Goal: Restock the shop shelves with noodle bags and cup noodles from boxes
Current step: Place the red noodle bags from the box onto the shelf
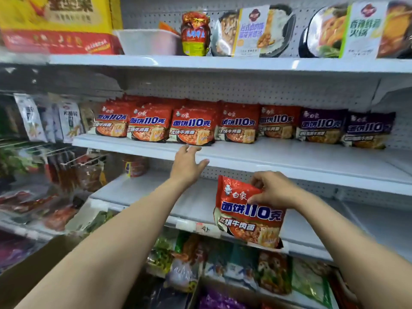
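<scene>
Red noodle bag pinched by its top right corner in right hand, thumb and fingers curled onto the wrapper, hanging tilted in front of lower shelf. Not on any shelf yet lol. Left hand loose and spread, gripping nothing, fingertips up at the front of middle shelf, just under the row of red bags; touching the shelf or not, can't tell. Five of those red ones standing side by side across the front, more tucked behind, then two purple bags further right on the same shelf. One lone cup noodle way back left on lower shelf. Up top: bowl meals, a red jar, a clear plastic tub. Brown cardboard box down at bottom left, under the left forearm, inside not visible.
</scene>
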Action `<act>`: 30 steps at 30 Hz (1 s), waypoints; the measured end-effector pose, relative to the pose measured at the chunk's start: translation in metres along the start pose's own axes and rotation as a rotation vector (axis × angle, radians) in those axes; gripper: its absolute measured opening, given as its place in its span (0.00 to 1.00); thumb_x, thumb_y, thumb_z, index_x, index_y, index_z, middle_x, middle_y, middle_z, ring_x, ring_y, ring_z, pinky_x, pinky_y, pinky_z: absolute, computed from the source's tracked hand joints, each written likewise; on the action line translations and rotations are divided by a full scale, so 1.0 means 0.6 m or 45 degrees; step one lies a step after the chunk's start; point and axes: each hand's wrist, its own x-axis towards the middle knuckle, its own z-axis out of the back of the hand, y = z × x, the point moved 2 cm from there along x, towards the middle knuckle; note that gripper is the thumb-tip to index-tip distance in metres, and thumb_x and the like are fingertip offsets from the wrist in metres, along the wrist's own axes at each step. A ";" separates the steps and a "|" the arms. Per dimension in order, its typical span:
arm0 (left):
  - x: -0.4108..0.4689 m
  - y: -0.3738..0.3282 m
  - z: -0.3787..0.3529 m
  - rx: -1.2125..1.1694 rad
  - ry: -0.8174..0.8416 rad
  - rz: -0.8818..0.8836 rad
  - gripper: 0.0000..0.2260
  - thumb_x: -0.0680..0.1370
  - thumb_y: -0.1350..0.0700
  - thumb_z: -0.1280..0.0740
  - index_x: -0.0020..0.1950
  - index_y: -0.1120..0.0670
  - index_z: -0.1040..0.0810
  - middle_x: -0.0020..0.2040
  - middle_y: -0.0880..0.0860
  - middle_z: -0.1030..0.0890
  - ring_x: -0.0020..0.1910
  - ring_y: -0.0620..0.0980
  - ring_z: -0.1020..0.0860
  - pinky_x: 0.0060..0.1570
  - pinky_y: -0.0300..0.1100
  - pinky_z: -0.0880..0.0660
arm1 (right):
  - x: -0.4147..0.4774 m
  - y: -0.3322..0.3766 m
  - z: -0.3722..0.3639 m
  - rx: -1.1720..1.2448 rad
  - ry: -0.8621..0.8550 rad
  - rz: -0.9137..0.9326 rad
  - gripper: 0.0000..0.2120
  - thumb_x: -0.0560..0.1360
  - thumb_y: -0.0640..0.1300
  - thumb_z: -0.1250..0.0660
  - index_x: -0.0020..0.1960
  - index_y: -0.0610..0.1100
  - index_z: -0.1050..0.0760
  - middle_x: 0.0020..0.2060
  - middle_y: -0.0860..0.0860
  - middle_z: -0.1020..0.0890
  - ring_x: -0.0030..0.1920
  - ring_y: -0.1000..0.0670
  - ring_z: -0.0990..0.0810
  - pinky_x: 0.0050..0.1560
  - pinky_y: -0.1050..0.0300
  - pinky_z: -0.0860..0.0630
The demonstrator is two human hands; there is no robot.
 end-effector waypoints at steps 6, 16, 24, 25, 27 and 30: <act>0.098 -0.031 -0.009 -0.064 -0.037 -0.071 0.22 0.77 0.45 0.31 0.69 0.51 0.27 0.73 0.58 0.33 0.73 0.57 0.38 0.71 0.51 0.38 | 0.004 0.014 0.158 0.018 -0.227 0.087 0.16 0.68 0.53 0.21 0.52 0.54 0.23 0.47 0.59 0.18 0.44 0.59 0.19 0.38 0.63 0.24; 0.237 0.052 -0.025 0.105 0.161 -0.045 0.25 0.77 0.35 0.38 0.72 0.42 0.31 0.75 0.55 0.33 0.76 0.58 0.42 0.71 0.56 0.38 | 0.158 0.025 0.283 0.063 -0.417 0.094 0.19 0.70 0.52 0.22 0.58 0.54 0.22 0.49 0.56 0.18 0.46 0.58 0.19 0.39 0.62 0.24; 0.293 0.111 -0.037 0.036 0.219 -0.037 0.26 0.74 0.29 0.42 0.70 0.36 0.30 0.77 0.53 0.37 0.76 0.57 0.43 0.72 0.59 0.40 | 0.314 0.005 0.252 0.096 -0.330 -0.002 0.20 0.70 0.50 0.22 0.60 0.52 0.22 0.53 0.54 0.19 0.46 0.56 0.19 0.40 0.62 0.24; 0.296 0.116 -0.038 0.040 0.215 -0.037 0.24 0.76 0.31 0.41 0.70 0.36 0.30 0.77 0.53 0.38 0.77 0.57 0.43 0.72 0.59 0.40 | 0.332 0.006 0.249 0.079 -0.329 0.005 0.21 0.70 0.50 0.22 0.60 0.52 0.23 0.54 0.54 0.19 0.47 0.55 0.20 0.40 0.62 0.25; 0.301 0.120 -0.037 0.069 0.206 -0.058 0.23 0.77 0.33 0.41 0.70 0.36 0.30 0.77 0.54 0.39 0.76 0.58 0.44 0.73 0.58 0.42 | 0.363 0.008 0.245 0.031 -0.316 0.016 0.21 0.71 0.50 0.23 0.62 0.51 0.23 0.54 0.54 0.20 0.50 0.53 0.21 0.41 0.64 0.27; 0.305 0.124 -0.036 0.104 0.198 -0.085 0.22 0.77 0.33 0.42 0.70 0.35 0.30 0.77 0.55 0.39 0.76 0.59 0.45 0.73 0.56 0.44 | 0.403 0.006 0.239 0.016 -0.296 0.021 0.22 0.71 0.50 0.23 0.63 0.50 0.22 0.57 0.53 0.20 0.53 0.51 0.20 0.48 0.60 0.25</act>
